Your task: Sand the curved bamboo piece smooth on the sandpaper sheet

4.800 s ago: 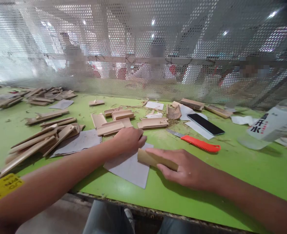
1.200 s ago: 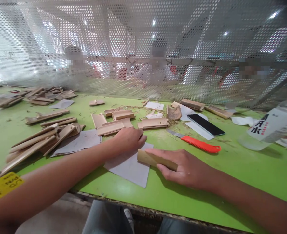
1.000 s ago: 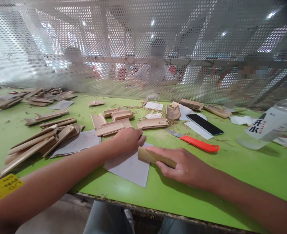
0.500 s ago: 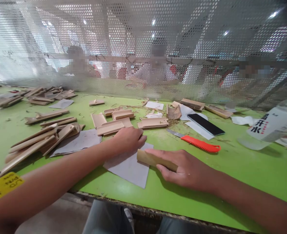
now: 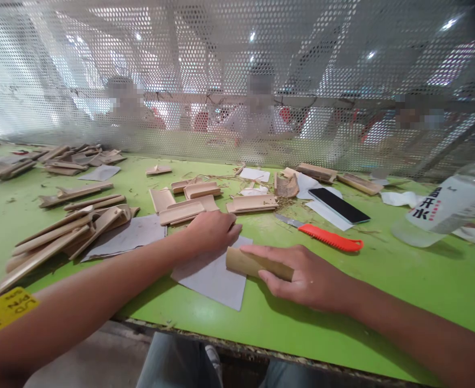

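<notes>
My right hand (image 5: 302, 272) grips a curved bamboo piece (image 5: 253, 263), thumb on one side and fingers along the other. The left end of that piece lies over a pale paper sheet (image 5: 213, 283) on the green table. With its fingers curled into a fist, my left hand (image 5: 215, 230) presses down on the sheet's far edge; its fingertips are mostly hidden. Just beyond it lie several split bamboo pieces (image 5: 189, 209). A red-handled knife (image 5: 330, 237), blade out, rests past my right hand.
A pile of bamboo strips (image 5: 55, 240) lies left, beside another paper sheet (image 5: 128, 236). Further right are a phone (image 5: 338, 205) and a tilted plastic bottle (image 5: 443, 207). Shavings litter the table (image 5: 302, 345). A perforated screen (image 5: 205, 64) stands behind, with people beyond it.
The view has shifted very slightly. Both hands, the bamboo piece and the paper sheet keep nearly the same positions.
</notes>
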Demonstrator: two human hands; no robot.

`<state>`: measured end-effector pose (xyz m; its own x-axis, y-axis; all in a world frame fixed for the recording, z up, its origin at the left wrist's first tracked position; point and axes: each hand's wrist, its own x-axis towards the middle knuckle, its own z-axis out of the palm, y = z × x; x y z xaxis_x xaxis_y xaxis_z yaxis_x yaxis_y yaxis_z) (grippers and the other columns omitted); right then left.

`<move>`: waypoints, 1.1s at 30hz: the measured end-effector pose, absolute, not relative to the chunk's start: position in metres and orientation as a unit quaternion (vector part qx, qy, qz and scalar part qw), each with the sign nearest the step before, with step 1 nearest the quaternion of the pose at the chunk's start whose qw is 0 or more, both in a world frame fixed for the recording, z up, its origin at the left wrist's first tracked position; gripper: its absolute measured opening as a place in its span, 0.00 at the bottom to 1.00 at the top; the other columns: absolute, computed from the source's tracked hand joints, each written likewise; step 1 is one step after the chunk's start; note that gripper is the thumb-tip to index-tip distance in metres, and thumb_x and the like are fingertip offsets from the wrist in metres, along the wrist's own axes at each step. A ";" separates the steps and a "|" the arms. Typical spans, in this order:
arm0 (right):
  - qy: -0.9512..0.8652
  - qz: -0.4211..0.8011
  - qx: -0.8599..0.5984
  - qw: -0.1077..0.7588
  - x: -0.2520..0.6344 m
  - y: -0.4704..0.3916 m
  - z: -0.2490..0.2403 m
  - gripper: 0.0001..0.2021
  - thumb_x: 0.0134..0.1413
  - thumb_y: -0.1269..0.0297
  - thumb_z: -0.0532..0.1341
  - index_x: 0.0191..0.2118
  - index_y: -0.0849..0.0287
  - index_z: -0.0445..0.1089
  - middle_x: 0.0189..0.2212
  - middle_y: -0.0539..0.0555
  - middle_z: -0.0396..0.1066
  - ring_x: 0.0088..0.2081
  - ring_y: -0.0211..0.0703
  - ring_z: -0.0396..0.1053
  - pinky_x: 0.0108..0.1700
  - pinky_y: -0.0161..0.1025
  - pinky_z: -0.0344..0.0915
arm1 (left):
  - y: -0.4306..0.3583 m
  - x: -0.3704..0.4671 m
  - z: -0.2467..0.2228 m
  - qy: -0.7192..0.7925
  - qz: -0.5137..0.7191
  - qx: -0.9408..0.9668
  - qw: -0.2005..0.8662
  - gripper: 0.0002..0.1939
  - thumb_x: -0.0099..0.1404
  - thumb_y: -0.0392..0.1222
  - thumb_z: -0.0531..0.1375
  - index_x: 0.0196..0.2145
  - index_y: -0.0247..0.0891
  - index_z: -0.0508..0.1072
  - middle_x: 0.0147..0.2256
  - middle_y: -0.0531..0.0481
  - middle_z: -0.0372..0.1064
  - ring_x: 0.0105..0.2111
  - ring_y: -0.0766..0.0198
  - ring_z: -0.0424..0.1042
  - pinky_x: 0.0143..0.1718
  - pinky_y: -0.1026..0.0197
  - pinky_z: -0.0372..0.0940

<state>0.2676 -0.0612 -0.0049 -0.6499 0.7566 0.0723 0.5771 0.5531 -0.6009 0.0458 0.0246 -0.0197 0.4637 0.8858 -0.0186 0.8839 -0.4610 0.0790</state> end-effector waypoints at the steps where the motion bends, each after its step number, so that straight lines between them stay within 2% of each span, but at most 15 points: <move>1: -0.861 0.273 -0.395 0.165 0.268 -0.060 -0.005 0.27 0.62 0.63 0.59 0.66 0.51 0.70 0.48 0.50 0.81 0.35 0.43 0.76 0.41 0.36 0.70 | 0.025 0.046 -0.020 0.515 0.010 0.856 0.039 0.22 0.74 0.52 0.46 0.34 0.38 0.74 0.29 0.43 0.75 0.24 0.58 0.69 0.25 0.58 0.57; 4: -0.856 0.262 -0.415 0.163 0.269 -0.057 -0.005 0.27 0.62 0.62 0.59 0.67 0.51 0.69 0.49 0.51 0.81 0.32 0.42 0.75 0.41 0.38 0.70 | 0.025 0.045 -0.019 0.509 0.010 0.859 0.049 0.23 0.75 0.52 0.46 0.34 0.38 0.73 0.29 0.44 0.75 0.23 0.59 0.68 0.25 0.58 0.57; 8: -0.864 0.254 -0.401 0.167 0.269 -0.057 -0.006 0.29 0.63 0.63 0.59 0.69 0.48 0.66 0.43 0.48 0.82 0.29 0.41 0.74 0.39 0.37 0.71 | 0.023 0.046 -0.017 0.513 0.011 0.857 0.052 0.22 0.75 0.52 0.46 0.33 0.38 0.73 0.28 0.44 0.74 0.22 0.60 0.67 0.25 0.58 0.57; 15: -0.855 0.266 -0.416 0.156 0.268 -0.058 -0.005 0.28 0.63 0.62 0.59 0.68 0.50 0.67 0.52 0.52 0.80 0.38 0.46 0.79 0.49 0.42 0.72 | 0.023 0.046 -0.016 0.518 0.004 0.855 0.040 0.21 0.74 0.51 0.47 0.34 0.39 0.74 0.29 0.44 0.75 0.25 0.58 0.69 0.29 0.57 0.59; 18: -0.853 0.275 -0.418 0.148 0.268 -0.058 -0.004 0.29 0.63 0.62 0.59 0.69 0.49 0.66 0.53 0.52 0.80 0.42 0.48 0.80 0.52 0.43 0.71 | 0.023 0.046 -0.016 0.518 0.002 0.854 0.045 0.22 0.75 0.51 0.46 0.35 0.38 0.75 0.30 0.43 0.75 0.27 0.57 0.70 0.31 0.57 0.61; 26: -0.857 0.276 -0.408 0.152 0.268 -0.057 -0.004 0.29 0.64 0.63 0.59 0.70 0.49 0.64 0.55 0.53 0.79 0.44 0.49 0.80 0.51 0.43 0.72 | 0.022 0.045 -0.015 0.513 0.007 0.857 0.048 0.22 0.75 0.51 0.46 0.35 0.38 0.74 0.30 0.42 0.75 0.25 0.57 0.70 0.28 0.57 0.60; 31: -0.856 0.266 -0.405 0.179 0.267 -0.058 -0.008 0.29 0.64 0.62 0.58 0.70 0.51 0.64 0.60 0.52 0.75 0.53 0.51 0.77 0.54 0.43 0.71 | 0.024 0.045 -0.018 0.511 0.012 0.859 0.039 0.21 0.75 0.51 0.47 0.34 0.38 0.74 0.28 0.43 0.74 0.25 0.57 0.70 0.26 0.57 0.58; 33: -0.860 0.253 -0.405 0.181 0.267 -0.059 -0.009 0.29 0.64 0.62 0.59 0.70 0.50 0.65 0.57 0.52 0.77 0.48 0.50 0.79 0.49 0.41 0.72 | 0.026 0.045 -0.020 0.508 0.012 0.861 0.038 0.21 0.75 0.51 0.47 0.35 0.38 0.74 0.28 0.43 0.74 0.25 0.57 0.70 0.27 0.57 0.58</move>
<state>0.2669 -0.0594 -0.0092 -0.6071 0.7875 0.1059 0.6043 0.5441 -0.5821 0.0447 0.0259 -0.0201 0.4842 0.8747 -0.0185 0.8730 -0.4816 0.0773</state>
